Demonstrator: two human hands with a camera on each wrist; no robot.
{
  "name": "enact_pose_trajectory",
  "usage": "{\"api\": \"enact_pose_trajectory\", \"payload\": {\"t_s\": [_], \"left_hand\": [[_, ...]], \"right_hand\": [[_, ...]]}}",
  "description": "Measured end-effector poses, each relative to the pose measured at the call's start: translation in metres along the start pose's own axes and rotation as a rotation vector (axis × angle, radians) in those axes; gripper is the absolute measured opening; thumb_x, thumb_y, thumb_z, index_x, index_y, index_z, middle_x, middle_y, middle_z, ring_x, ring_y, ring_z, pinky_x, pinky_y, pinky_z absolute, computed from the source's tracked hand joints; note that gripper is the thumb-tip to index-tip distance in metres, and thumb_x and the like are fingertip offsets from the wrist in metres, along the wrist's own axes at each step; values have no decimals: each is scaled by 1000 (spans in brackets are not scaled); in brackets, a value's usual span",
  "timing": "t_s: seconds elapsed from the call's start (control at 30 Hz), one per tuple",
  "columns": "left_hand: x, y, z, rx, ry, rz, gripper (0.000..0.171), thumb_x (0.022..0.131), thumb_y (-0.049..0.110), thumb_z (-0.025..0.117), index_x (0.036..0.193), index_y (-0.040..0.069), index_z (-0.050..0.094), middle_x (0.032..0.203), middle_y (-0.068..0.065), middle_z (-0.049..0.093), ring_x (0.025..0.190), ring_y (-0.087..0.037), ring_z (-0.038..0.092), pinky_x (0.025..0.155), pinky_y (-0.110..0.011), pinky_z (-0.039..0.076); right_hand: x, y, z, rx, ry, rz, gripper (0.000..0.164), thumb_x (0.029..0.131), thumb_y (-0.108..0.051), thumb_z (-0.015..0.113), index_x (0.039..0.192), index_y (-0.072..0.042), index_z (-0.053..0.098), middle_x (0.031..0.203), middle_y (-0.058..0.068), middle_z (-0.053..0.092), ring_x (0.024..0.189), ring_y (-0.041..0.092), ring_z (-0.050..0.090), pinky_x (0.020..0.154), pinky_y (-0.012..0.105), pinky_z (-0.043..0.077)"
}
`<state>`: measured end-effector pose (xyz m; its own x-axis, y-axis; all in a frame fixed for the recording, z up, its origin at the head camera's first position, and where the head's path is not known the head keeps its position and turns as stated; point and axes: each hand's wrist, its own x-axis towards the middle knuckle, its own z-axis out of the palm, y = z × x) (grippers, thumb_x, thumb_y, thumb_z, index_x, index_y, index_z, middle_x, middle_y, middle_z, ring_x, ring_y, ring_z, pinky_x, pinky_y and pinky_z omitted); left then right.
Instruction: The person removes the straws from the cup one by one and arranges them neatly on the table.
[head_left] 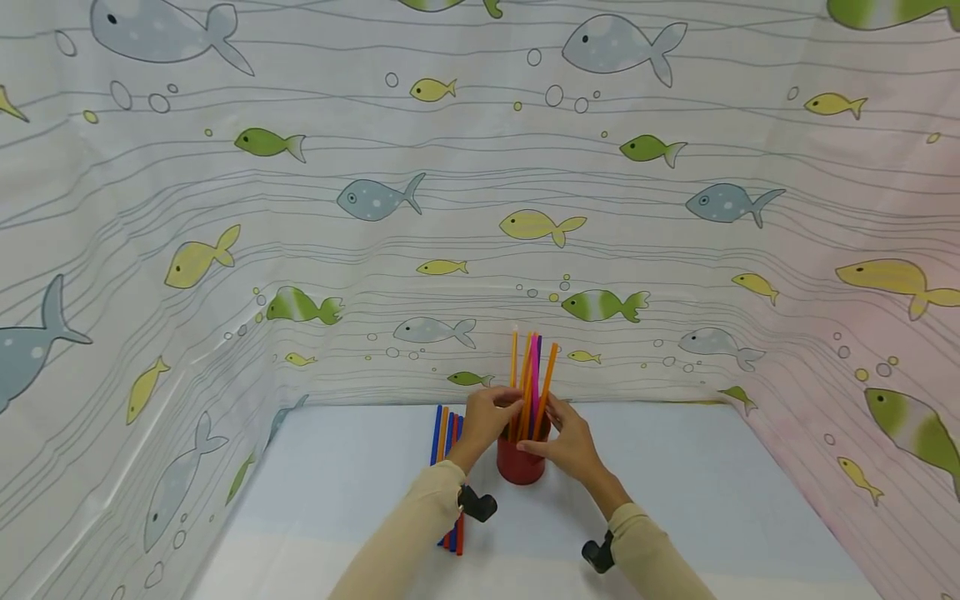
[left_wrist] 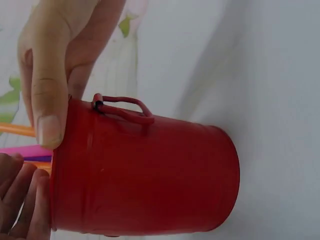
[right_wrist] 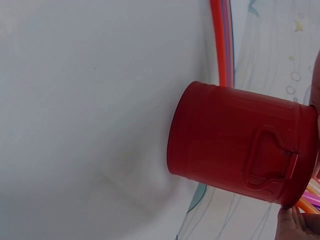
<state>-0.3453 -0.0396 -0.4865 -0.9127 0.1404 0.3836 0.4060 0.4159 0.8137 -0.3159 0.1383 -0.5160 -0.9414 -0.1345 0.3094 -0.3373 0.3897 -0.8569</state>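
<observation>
A red metal bucket with a wire handle stands upright on the table, several slender coloured sticks rising from it in orange, pink and purple. My right hand grips its rim from the right, with the thumb over the near edge and the other fingers round the far side. At the left of the rim, my left hand pinches a yellow-orange stick among the others. Its fingers also show beside the bucket's mouth in the left wrist view. The sticks' lower ends are hidden inside the bucket.
Left of the bucket, several blue, orange and red sticks lie side by side on the white table, partly under my left forearm. A fish-patterned sheet encloses the table at the back and sides.
</observation>
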Motion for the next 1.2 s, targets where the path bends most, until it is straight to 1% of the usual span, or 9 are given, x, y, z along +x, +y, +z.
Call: {"api": "enact_pose_trajectory", "payload": {"t_s": [0.13, 0.27, 0.37, 0.5, 0.67, 0.77, 0.93, 1.03, 1.2], "left_hand": [[3, -3, 9, 14, 17, -8, 21, 89, 20, 73, 107, 10, 76, 96, 0, 74, 88, -15, 68, 71, -25, 57], [4, -3, 15, 6, 25, -43, 21, 89, 23, 73, 107, 11, 76, 97, 1, 74, 87, -14, 68, 74, -27, 57], [5, -1, 18, -3, 22, -65, 22, 89, 24, 73, 107, 11, 76, 96, 1, 73, 86, -12, 68, 75, -26, 57], [5, 3, 23, -10, 36, -72, 22, 88, 22, 74, 106, 9, 76, 94, 1, 73, 84, -11, 68, 74, -25, 56], [4, 3, 29, 2, 54, -49, 22, 88, 20, 74, 105, 7, 75, 89, 1, 73, 80, -11, 67, 72, -24, 56], [3, 1, 31, 22, 68, -34, 22, 89, 22, 73, 105, 7, 75, 87, 2, 72, 78, -10, 67, 71, -22, 56], [0, -2, 32, 32, 93, 8, 25, 86, 22, 77, 104, 4, 75, 88, -3, 72, 78, -13, 68, 71, -23, 56], [0, -4, 32, 40, 90, 32, 27, 85, 20, 78, 104, 2, 74, 90, -6, 72, 79, -16, 68, 72, -24, 56], [0, -7, 34, 47, 63, 13, 25, 88, 21, 74, 105, 4, 74, 89, -4, 71, 78, -13, 67, 69, -21, 56]], "right_hand": [[0, 1, -1, 14, 1, -13, 100, 69, -18, 90, 151, -6, 35, 140, 9, 50, 130, 28, 49, 104, 40, 38], [0, 2, -1, 16, -3, -20, 100, 69, -19, 90, 151, -5, 34, 142, 9, 49, 131, 29, 48, 104, 41, 38], [1, 1, -1, 14, -2, -24, 100, 69, -20, 90, 151, -6, 34, 141, 8, 49, 131, 29, 48, 104, 41, 38], [2, 2, 0, 11, -2, -31, 99, 69, -21, 90, 151, -7, 35, 140, 8, 50, 130, 28, 48, 105, 40, 38], [1, 2, 0, 10, 5, -27, 100, 68, -25, 91, 150, -8, 36, 140, 8, 50, 130, 28, 48, 104, 40, 38], [0, 1, 1, 10, -3, -31, 101, 68, -28, 90, 150, -7, 36, 142, 7, 49, 131, 26, 48, 105, 38, 38], [-1, -2, 2, 13, -12, -105, 94, 68, -26, 90, 146, -2, 42, 140, 11, 50, 131, 29, 48, 104, 40, 39], [-1, -2, 2, 9, -1, -133, 88, 68, -23, 91, 141, -1, 48, 136, 11, 53, 130, 30, 48, 102, 42, 40], [0, 0, -1, -15, -4, -103, 85, 68, -26, 90, 141, -7, 50, 135, 6, 53, 130, 24, 49, 102, 38, 41]]}}
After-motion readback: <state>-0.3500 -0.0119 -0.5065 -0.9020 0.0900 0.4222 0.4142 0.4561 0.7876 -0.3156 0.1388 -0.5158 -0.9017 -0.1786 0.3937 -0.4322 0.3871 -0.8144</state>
